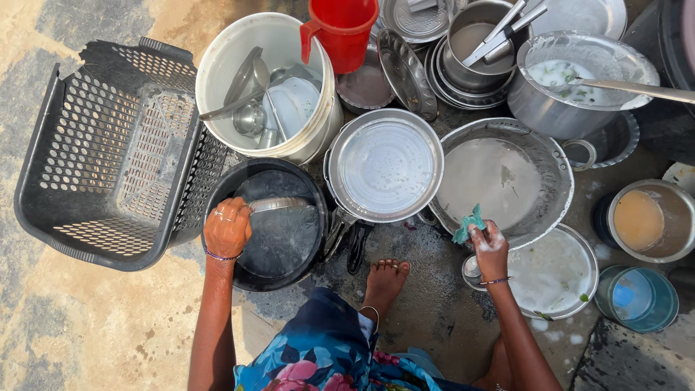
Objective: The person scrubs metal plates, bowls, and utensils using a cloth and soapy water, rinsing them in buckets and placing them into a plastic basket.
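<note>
- I am looking straight down at a wet stone floor crowded with dishes; my bare foot (385,279) stands near the middle, in front of a blue floral skirt (326,358).
- My left hand (227,228) is closed around the rim of a steel plate (279,205), holding it dipped in a black tub (271,224) of water at near left.
- My right hand (491,250) is clenched around a green scrub pad (468,224), soapy, at the near edge of a large steel basin (503,181) full of cloudy water.
- Just under that hand sits a small steel cup (472,271), touching a soapy steel plate (554,271) to its right.
- Between the tub and the basin lies a pan covered by a round steel lid (385,165), its black handles (347,242) pointing toward me.
- At far left an empty dark plastic laundry basket (108,152) rests beside the tub.
- Beyond the tub, a white bucket (271,87) holds ladles and plates, with a red plastic mug (342,30) on its far right rim.
- At far right, a steel pot (572,83) holds foamy water and a long spoon; stacked steel bowls sit left of it.
- At near right stand a pot of brownish liquid (648,221) and a teal container (637,297).
</note>
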